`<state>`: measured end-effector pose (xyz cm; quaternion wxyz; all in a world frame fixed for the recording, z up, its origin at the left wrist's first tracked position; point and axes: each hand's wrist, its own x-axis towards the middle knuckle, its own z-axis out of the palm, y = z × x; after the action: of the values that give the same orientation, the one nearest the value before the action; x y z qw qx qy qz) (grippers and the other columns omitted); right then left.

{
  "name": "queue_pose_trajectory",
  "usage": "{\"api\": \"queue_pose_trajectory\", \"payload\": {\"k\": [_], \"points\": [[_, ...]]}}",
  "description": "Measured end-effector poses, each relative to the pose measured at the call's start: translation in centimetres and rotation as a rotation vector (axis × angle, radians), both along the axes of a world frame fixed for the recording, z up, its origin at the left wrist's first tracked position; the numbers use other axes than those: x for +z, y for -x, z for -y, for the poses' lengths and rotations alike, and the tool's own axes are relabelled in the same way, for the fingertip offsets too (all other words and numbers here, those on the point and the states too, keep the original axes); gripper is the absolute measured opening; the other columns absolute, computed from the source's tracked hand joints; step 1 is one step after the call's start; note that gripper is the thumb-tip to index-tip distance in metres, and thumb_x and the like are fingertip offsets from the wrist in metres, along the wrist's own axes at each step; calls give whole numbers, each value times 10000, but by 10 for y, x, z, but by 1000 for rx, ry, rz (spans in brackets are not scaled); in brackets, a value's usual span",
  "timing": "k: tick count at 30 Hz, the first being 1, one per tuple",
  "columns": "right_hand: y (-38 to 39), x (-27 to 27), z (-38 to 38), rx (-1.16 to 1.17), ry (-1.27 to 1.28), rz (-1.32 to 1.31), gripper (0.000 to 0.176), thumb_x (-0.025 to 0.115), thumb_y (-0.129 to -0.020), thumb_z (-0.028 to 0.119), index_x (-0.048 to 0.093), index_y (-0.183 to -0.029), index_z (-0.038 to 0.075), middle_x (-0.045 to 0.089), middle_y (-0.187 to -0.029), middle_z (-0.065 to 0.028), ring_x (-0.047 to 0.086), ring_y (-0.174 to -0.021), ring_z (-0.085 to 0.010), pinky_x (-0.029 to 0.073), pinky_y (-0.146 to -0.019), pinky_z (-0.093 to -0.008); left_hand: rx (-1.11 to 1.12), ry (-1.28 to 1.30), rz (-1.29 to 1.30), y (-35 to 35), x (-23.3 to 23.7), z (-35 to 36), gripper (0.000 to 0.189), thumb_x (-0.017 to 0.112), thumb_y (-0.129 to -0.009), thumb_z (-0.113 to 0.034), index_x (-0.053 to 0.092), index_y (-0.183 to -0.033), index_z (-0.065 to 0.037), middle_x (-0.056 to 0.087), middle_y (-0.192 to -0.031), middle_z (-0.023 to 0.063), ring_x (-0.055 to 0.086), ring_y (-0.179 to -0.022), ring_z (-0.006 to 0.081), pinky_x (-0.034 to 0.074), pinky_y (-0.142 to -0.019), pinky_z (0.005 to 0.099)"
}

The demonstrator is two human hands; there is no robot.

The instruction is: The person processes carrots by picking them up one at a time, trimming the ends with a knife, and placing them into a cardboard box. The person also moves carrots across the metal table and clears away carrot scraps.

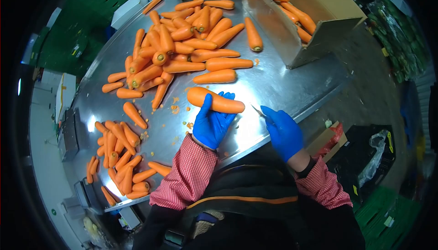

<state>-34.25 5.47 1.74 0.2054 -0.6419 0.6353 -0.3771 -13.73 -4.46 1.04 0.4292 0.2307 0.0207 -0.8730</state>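
Note:
A large carrot (214,100) lies across the palm of my left hand (213,123), which wears a blue glove, its thumb over the near side and its fingers behind. In my right hand (284,133), also gloved in blue, is a small knife (257,110); only its short blade shows, pointing toward the carrot's narrow end without touching it. The knife's handle is hidden in the fist. Both hands are above the near edge of a metal table (255,133). Beyond the left hand, a single carrot (215,76) rests on the table.
A big carrot pile (175,44) covers the table's far side, and a smaller pile (118,152) lies at left. Orange trimmings (174,108) are scattered between. An open cardboard box (292,51) with carrots stands at back right. Green crates (392,218) are at lower right.

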Motion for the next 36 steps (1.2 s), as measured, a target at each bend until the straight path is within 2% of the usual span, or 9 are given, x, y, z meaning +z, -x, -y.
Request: {"api": "queue_pose_trajectory", "payload": {"k": [2,4,11,18,21,26,31,34,36], "points": [[-18,9,9,50,127,-207,500,609,-771,54,536,-1265,74,501,-773,-77,529,-705,-233,461,-614,-363,47,-39,-59,-15,9,-6,577,588,-919,-322,368,-1295,56,502,-1255,240,554,-1135,360,535,-911,439],[-34,16,18,71,148,-282,484,587,-804,45,535,-1286,65,496,-760,-86,514,-695,-245,432,-608,-368,89,-98,-119,-24,12,-17,619,563,-929,-346,341,-1313,86,488,-1269,258,557,-1128,367,543,-901,429],[-68,17,36,82,222,-516,491,628,-790,169,533,-1258,55,490,-771,-52,503,-685,-191,429,-580,-330,163,-189,-278,-43,20,-41,567,496,-962,-357,349,-1330,48,485,-1283,254,531,-1158,357,480,-981,442],[-58,-24,54,85,143,-363,421,601,-802,96,559,-1220,67,580,-843,-94,588,-749,-244,500,-640,-368,224,-253,-251,-53,35,-42,559,561,-936,-326,358,-1315,31,517,-1249,235,520,-1183,354,466,-995,460],[-53,-21,48,62,72,-209,386,604,-825,96,571,-1210,94,593,-839,-99,602,-765,-258,513,-671,-366,153,15,90,-63,19,-39,578,596,-915,-328,353,-1325,0,548,-1213,217,537,-1168,344,457,-996,486],[-72,9,49,240,92,-105,379,640,-803,109,587,-1178,99,601,-790,-83,609,-736,-260,515,-661,-359,-53,525,860,-91,-11,-40,637,672,-810,-93,340,-1348,-9,576,-1132,127,572,-1102,256,452,-973,392],[-91,31,60,390,184,-394,349,674,-793,163,607,-1128,90,605,-781,-63,614,-717,-173,502,-602,-308,-76,613,1068,-104,-29,-60,699,688,-786,-58,325,-1382,-45,536,-1237,110,529,-1158,217,410,-1009,352],[-100,43,69,440,204,-581,309,657,-808,171,615,-1101,84,606,-760,-53,619,-702,-151,502,-589,-296,-105,662,1164,-107,-23,-65,686,655,-773,19,342,-1378,-63,491,-1295,91,507,-1179,194,398,-1013,350],[-104,45,74,471,76,-628,376,650,-804,165,598,-1170,94,602,-792,-53,605,-707,-184,489,-592,-315,-107,675,1175,-111,-21,-66,707,674,-777,-32,323,-1390,-51,494,-1295,109,491,-1205,211,384,-1027,349]]}}
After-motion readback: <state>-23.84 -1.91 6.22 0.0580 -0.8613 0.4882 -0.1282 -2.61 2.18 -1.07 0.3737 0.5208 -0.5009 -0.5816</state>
